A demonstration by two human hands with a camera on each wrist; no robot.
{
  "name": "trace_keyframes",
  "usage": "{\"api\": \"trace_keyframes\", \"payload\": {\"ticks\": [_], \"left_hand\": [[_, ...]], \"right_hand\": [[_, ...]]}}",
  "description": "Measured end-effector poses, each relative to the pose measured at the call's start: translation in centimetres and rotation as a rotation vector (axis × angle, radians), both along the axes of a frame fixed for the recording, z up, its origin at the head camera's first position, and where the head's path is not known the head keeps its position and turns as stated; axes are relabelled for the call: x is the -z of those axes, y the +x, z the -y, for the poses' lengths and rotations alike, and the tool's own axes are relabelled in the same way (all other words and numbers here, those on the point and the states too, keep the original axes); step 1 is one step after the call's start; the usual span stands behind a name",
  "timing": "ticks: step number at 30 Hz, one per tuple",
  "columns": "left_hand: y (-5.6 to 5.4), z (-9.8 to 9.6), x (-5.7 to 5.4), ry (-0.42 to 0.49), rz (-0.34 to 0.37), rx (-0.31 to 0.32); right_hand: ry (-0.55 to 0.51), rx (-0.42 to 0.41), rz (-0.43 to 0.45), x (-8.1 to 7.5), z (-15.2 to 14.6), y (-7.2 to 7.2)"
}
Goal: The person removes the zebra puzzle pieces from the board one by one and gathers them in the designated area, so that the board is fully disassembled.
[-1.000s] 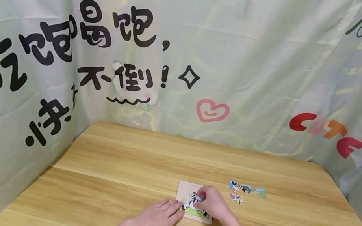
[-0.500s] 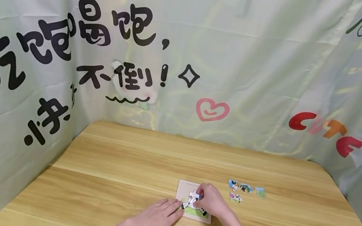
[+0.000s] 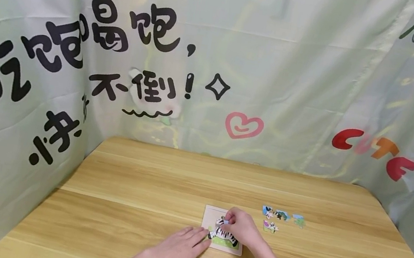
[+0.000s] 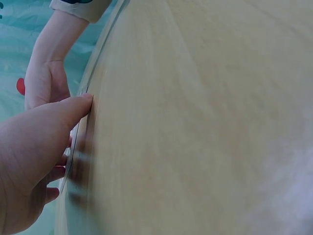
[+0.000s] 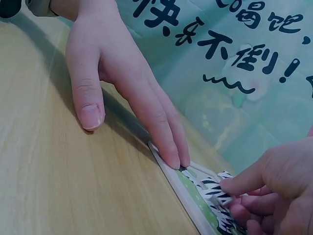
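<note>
A square jigsaw board (image 3: 211, 214) with a pale frame lies on the table, partly filled with zebra and green-grass pieces. My left hand (image 3: 181, 252) lies flat beside it, fingers straight, fingertips resting on its left side. In the right wrist view the left index and middle fingertips (image 5: 169, 159) press at the frame's corner. Over the board's upper part, my right hand (image 3: 243, 228) pinches a zebra-striped puzzle piece (image 5: 213, 188) between thumb and fingers, tilted close over the picture. The right hand covers the board's upper right part.
Several loose puzzle pieces (image 3: 282, 215) lie on the wooden table (image 3: 157, 180) to the right of and behind the board, some with blue sky or zebra parts. A printed cloth curtain (image 3: 301, 81) hangs around the table's back and sides.
The pinched piece looked white with glare half a second ago; its stripes show now, at a changed tilt. My right hand has barely shifted, and my left hand stays in place.
</note>
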State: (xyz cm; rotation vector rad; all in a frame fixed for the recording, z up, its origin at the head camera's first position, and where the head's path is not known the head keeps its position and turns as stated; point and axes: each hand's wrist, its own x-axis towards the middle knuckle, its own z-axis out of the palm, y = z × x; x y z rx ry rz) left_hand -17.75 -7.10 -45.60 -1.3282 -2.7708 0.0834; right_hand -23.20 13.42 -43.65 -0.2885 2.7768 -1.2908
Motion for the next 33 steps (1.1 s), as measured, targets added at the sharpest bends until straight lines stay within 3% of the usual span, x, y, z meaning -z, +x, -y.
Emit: {"api": "trace_keyframes", "payload": {"ticks": [7,16,33], "left_hand": [[0.0,-0.1,0.0,-0.006,-0.021,0.008],[0.1,-0.1,-0.1,-0.007,-0.013,0.002],[0.0,-0.2,0.0,-0.007,-0.023,0.002]], "right_hand": [[-0.088,0.040,0.030,0.1,0.0,0.1],[-0.107,0.119,0.030,0.3,-1.5,0.3],[-0.194,0.184,0.053,0.2,-9.8,0.3]]}}
